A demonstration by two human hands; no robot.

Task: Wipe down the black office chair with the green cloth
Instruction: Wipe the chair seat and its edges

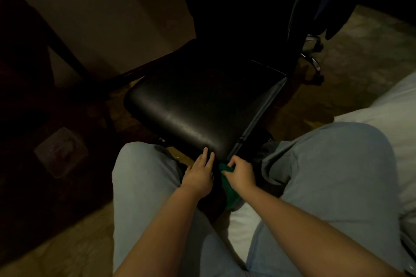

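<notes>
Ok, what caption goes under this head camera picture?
Seated person's left hand touches the glossy black office chair while the right hand grips a green cloth.

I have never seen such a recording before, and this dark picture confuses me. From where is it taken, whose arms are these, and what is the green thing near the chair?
There is no machine here. A person wears a camera on the head, so this single picture looks forward and down at that person's own arms and knees in light jeans. In front stands the black office chair; you see mostly its seat. The left hand rests with straight fingers on the near edge of the seat. The right hand grips the green cloth just below the seat's near corner. The person seems to sit on white bedding. The room is dim, so the shapes at the far left are hard to tell.
</notes>
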